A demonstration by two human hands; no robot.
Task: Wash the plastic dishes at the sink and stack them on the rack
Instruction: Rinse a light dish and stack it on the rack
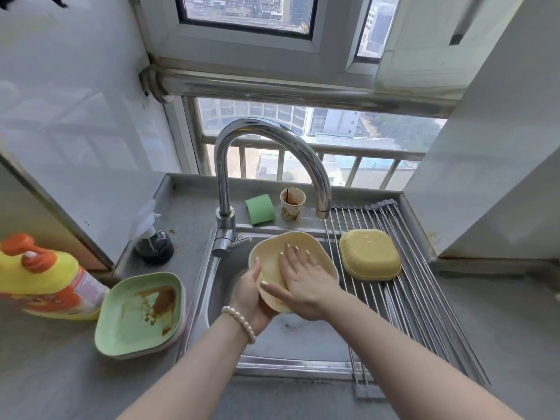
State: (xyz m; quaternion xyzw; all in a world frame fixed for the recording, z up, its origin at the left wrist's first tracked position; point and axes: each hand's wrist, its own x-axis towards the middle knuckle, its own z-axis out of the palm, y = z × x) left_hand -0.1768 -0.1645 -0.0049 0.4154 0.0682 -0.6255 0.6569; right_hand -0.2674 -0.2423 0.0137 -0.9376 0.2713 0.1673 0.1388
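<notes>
Here we are holding a pale yellow plastic dish (266,253) tilted over the sink (303,334), below the curved faucet (272,137). Our left hand (251,295) is gripping the dish by its lower left rim, thumb curled over the edge and fingers underneath. Our right hand (300,277) is lying flat inside the dish, fingers straight and spread, palm pressing on the inner surface. A pearl bracelet (239,322) is sitting on the left wrist.

We are seeing a roll-up wire rack (409,298) spanning the right part of the sink. A darker yellow dish (369,256) is resting upside down on the rack, just beside the held dish and apart from it.

On the counter (60,374) to the left of the sink, a green dish (139,313) with brown food residue is lying face up on what appears to be at least one more dish. A yellow and orange detergent bottle (45,277) is standing at the far left, and a dark pump dispenser (154,244) is standing near the wall. Behind the faucet, a green sponge (260,209) and a stained paper cup (292,204) are sitting side by side on the ledge.
</notes>
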